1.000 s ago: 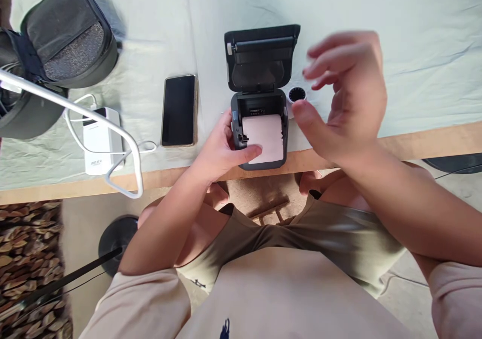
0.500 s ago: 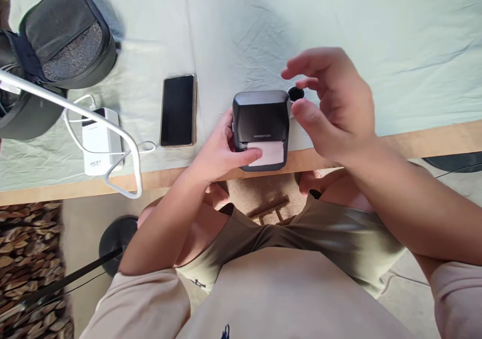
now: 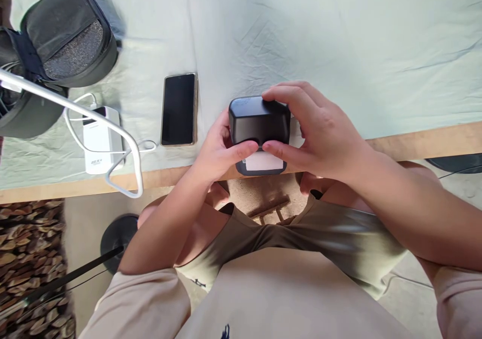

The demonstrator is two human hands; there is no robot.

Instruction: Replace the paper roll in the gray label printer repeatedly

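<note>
A black label printer (image 3: 259,123) is at the near edge of the table, with a white label strip (image 3: 264,161) at its front. My left hand (image 3: 222,148) grips the printer's left side, its thumb lying along the front just above the strip. My right hand (image 3: 312,128) wraps the right side, fingers over the top and thumb at the front edge of the lid. Both thumb tips nearly meet at the middle. The printer's upper part looks tipped up; how far the lid is raised I cannot tell. My fingers behind the printer are hidden.
A smartphone (image 3: 179,109) lies left of the printer on the pale tablecloth (image 3: 357,52). Farther left are a white power bank (image 3: 101,145) with a white cable, an unzipped black case (image 3: 71,37), and a white curved tube (image 3: 130,145) crossing in front.
My right hand has come down from beside the printer onto its top and right side. The printer's upper part has tipped up, and my left thumb has moved up off the label strip.
</note>
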